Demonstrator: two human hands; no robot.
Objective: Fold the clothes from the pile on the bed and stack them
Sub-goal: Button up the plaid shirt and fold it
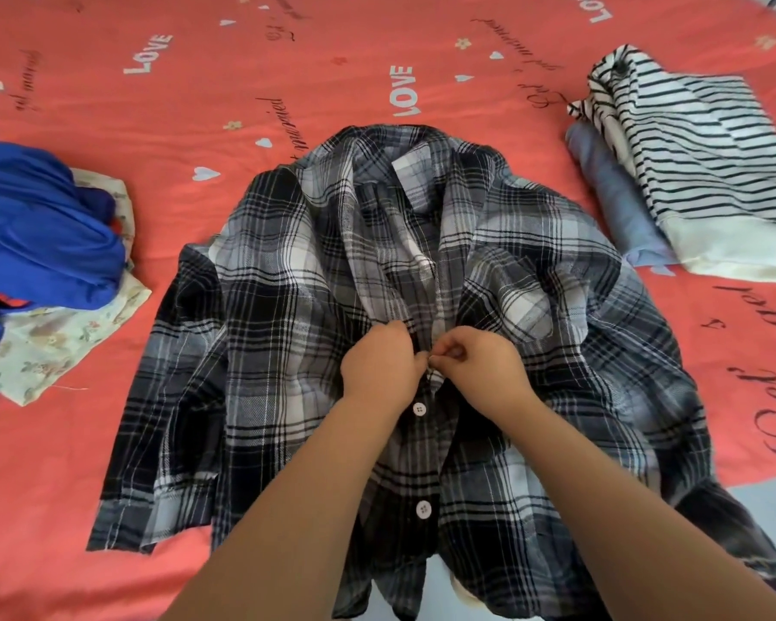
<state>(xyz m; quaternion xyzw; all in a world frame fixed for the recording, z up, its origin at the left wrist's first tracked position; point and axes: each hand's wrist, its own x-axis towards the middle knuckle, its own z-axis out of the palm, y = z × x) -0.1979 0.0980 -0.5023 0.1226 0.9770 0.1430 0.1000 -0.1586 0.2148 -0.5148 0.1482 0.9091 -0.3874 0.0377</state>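
A black, grey & white plaid button-up shirt (296, 280) lies front-up in the middle of a coral-red bedsheet w/ white "LOVE" lettering and dark script (252, 73), collar pointing away from the person, hem toward them. Its sleeves are spread out to both sides; the front placket is open above the hands and closed below.

Both hands meet at the placket, about mid-chest. The left hand (379, 367) has its fingers curled around the left edge of the placket, gripping the fabric. The right hand (480, 365) pinches the opposite edge btwn thumb and fingertips — the two hands touch each other at the centre. Just below them, two white round buttons (419, 409) sit fastened on the placket, one nearer the hands, one lower toward the hem.

To the left on the sheet — an unfolded heap: a bright blue garment (41, 226) bunched on top of a pale floral-print cloth (63, 333), w/ a bit of red-orange fabric at the edge. To the right, well apart from the plaid shirt, a folded stack: a black-and-white striped top w/ cream hem band (699, 150) on top, and a grey-blue folded piece (619, 199) under it, sticking out on the left side.
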